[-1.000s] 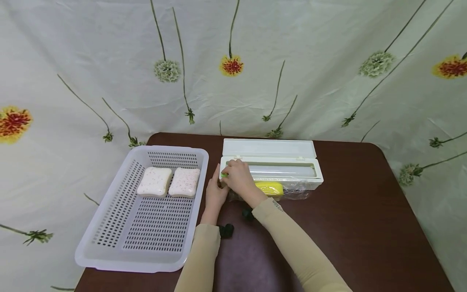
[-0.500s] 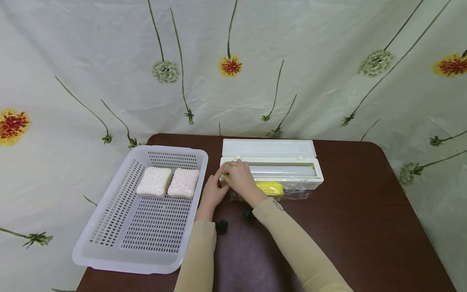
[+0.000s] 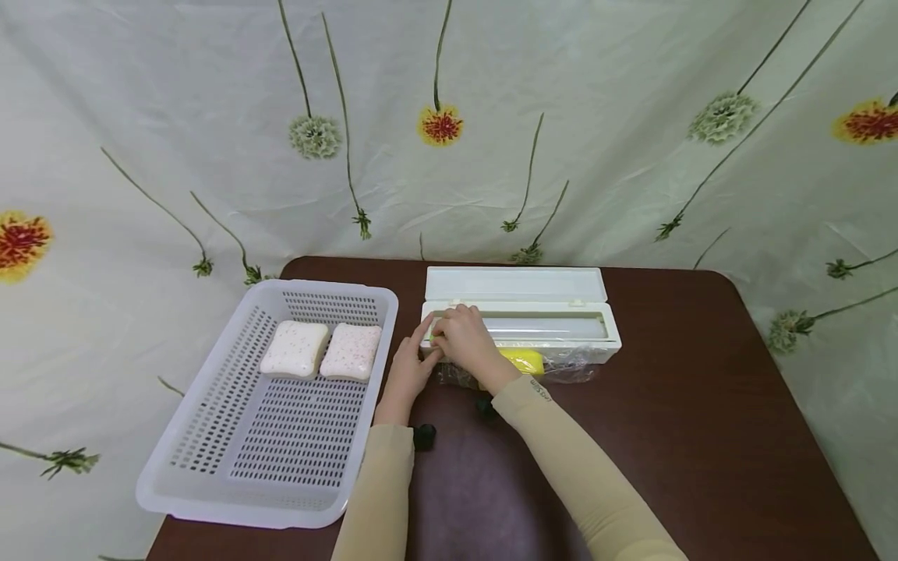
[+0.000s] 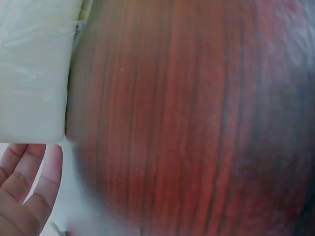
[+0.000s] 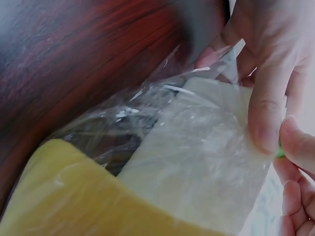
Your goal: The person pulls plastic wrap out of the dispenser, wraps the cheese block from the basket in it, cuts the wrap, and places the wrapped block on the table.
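A white cling film dispenser box [image 3: 589, 349] lies on the table with its lid [image 3: 515, 284] raised and a film roll [image 3: 540, 328] inside. My right hand [image 3: 468, 343] pinches a small green slider [image 5: 280, 151] at the box's left end. My left hand [image 3: 408, 374] lies against that same end, with fingers mostly straight and touching it. In front of the box sits a yellow object [image 3: 522, 360] under clear film [image 5: 192, 123], partly hidden by my right hand in the head view. The film also drapes over the box's front wall.
To the left, a white perforated plastic basket [image 3: 164, 499] holds two bread-slice-shaped pieces, one white [image 3: 295, 349] and one pinkish [image 3: 351, 352], both speckled. A patterned cloth [image 3: 393, 156] hangs behind the dark table [image 3: 701, 405].
My right hand has shifted slightly right with the green slider. My left wrist has swung a little to the left, its fingers still at the box's end.
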Available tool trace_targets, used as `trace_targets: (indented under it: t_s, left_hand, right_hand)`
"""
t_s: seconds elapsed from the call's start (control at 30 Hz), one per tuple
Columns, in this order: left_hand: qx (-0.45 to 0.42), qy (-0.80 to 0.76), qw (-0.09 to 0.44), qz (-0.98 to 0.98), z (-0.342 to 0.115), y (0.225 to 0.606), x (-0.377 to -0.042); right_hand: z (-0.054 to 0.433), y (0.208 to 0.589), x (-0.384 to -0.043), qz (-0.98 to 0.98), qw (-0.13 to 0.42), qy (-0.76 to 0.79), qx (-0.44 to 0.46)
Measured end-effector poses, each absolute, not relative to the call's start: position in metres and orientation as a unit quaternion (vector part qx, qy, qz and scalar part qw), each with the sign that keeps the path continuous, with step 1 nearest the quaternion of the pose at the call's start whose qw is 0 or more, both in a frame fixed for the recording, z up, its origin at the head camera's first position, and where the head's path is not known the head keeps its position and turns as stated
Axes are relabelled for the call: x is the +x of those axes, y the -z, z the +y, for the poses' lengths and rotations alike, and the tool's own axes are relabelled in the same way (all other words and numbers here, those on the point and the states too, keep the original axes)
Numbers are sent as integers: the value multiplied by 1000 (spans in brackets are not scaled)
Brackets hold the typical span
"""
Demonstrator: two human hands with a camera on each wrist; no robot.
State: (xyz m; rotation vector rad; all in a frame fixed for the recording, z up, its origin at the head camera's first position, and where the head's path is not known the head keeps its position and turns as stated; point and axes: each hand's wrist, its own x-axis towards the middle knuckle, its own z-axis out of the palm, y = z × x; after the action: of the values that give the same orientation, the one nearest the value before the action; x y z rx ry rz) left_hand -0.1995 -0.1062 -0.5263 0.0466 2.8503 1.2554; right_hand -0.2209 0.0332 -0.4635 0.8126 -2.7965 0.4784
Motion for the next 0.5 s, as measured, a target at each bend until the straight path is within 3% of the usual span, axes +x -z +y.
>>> trace_targets:
  t_s: [0.27,0.5]
  left_hand:
    - [20,-395,4,918,-108,529,-198]
    - [20,-401,0,916,-106,529,-197]
  right_hand:
    - [40,469,-224,-924,96,-211,304]
    - [51,473,-229,-919,62,-238,307]
